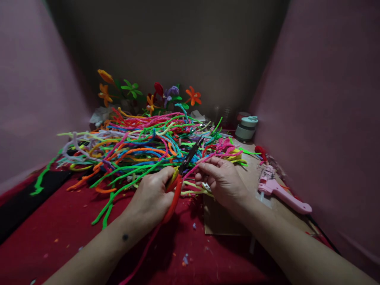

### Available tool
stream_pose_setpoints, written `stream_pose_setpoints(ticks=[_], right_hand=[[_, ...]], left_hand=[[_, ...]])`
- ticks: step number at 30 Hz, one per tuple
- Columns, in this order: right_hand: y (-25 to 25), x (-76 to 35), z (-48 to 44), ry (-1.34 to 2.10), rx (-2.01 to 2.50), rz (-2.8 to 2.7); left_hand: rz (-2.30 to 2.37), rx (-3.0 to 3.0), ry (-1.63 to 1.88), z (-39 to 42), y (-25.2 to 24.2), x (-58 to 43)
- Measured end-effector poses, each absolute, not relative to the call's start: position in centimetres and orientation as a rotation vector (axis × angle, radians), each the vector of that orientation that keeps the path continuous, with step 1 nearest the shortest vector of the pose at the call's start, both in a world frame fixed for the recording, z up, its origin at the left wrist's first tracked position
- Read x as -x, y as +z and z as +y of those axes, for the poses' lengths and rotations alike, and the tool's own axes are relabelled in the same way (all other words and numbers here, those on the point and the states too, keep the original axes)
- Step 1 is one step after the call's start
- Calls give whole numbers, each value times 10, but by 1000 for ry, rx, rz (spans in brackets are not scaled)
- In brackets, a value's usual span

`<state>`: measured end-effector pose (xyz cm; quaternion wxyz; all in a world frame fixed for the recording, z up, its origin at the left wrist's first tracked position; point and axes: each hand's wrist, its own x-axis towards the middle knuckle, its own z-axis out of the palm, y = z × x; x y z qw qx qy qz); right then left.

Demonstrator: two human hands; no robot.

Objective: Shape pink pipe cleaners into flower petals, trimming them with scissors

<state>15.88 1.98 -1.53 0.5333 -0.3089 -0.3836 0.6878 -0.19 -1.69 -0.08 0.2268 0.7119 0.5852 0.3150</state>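
My left hand (152, 194) is closed around the orange and yellow handles of a pair of scissors (192, 155), whose dark blades point up and away. Pinched in the fingers of my right hand (221, 180) is a pink pipe cleaner (191, 171), running beside the scissors' pivot. Whether the blades touch it I cannot tell. Its far end meets a looped pink pipe-cleaner flower shape (226, 147) just past my right fingers. A pink strand (142, 257) also trails below my left hand toward the front edge.
A large heap of coloured pipe cleaners (133, 148) spreads behind my hands. Finished-looking fuzzy flowers (192, 96) stand at the back. On the right, a pink glue gun (283, 194) lies on a cardboard sheet (221, 221), near a pale green lidded cup (246, 128). Scraps dot the red cloth (74, 241).
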Motion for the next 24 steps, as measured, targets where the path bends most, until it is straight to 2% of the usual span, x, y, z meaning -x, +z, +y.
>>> stream_pose_setpoints(ticks=[10, 19, 24], right_hand=[[-12, -160, 19, 1621, 776, -894], [-14, -162, 23, 1492, 700, -918], [-14, -163, 24, 1470, 675, -928]], left_hand=[[1795, -2269, 678, -15, -5, 2], [1915, -2574, 240, -17, -13, 2], [1951, -2661, 110, -20, -12, 1]])
